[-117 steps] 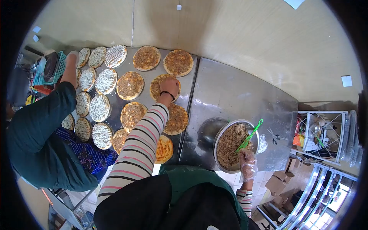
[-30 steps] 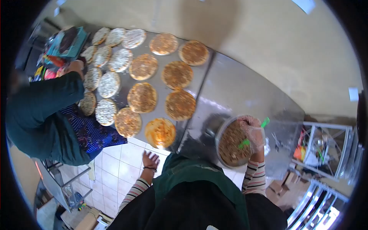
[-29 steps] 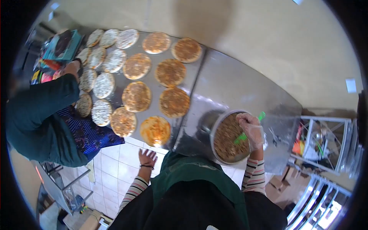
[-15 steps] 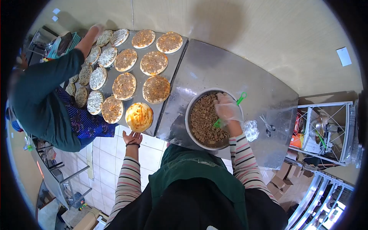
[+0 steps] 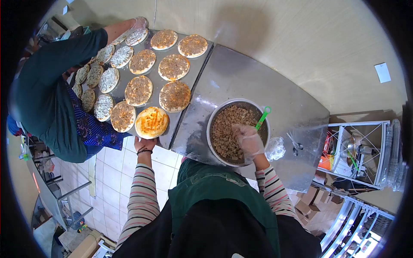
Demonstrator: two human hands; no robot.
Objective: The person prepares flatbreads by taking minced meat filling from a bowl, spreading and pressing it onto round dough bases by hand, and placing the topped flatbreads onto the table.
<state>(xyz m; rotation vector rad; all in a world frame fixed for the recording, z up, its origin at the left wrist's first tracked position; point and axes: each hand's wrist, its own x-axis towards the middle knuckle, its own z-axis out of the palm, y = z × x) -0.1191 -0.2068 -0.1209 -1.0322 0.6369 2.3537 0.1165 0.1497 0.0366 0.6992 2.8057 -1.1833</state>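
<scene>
My left hand (image 5: 145,145), bare with a dark bracelet, is at the near edge of a round flatbread (image 5: 152,122) streaked with orange sauce. Its fingertips are partly hidden at the bread's rim, which they appear to grip. Inside a large metal bowl (image 5: 209,139), my right hand (image 5: 249,139) wears a clear plastic glove. Its fingers are curled into the cooked minced meat (image 5: 228,127). Behind that hand a green-handled spoon (image 5: 263,118) leans against the bowl's rim, its lower end hidden.
Several meat-topped flatbreads (image 5: 174,67) and white-drizzled ones (image 5: 109,80) cover the left metal table. A co-worker's gloved hand (image 5: 140,23) reaches over the far ones. Crumpled clear plastic (image 5: 275,148) and scissors (image 5: 295,144) lie right of the bowl. A white shelf rack (image 5: 357,155) stands further right.
My left hand has moved up to the sauced flatbread's edge. My right hand has moved down and toward me in the bowl. The co-worker's hand has shifted right; the view has shifted slightly.
</scene>
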